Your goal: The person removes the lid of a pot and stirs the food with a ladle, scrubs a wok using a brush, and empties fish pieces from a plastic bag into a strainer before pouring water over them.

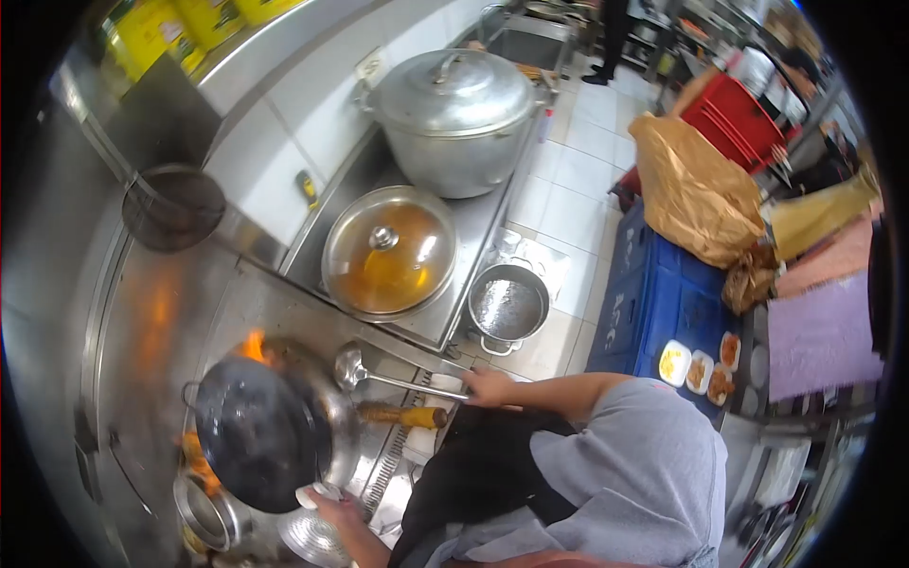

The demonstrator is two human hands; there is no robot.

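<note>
My left hand [343, 519] is closed around the edge of a dark wok [260, 431], with a bit of white cloth [317, 494] at the grip. The wok is tilted over the burner, and orange flames [254, 346] show beside it. Its inside looks dark and shiny. In my right hand [490, 387] is the handle of a metal ladle [352, 364], its bowl to the right of the wok. Below the ladle lies a brush-like tool with a yellow handle [421, 417].
A lidded pan of amber liquid [388, 289] and a large lidded aluminium pot [453, 109] stand on the counter. A two-handled pot [508, 303] sits low beside it. Strainers [204, 511] lie near the flames. Food trays [699, 372] rest on a blue container [630, 284]. Other people stand farther back.
</note>
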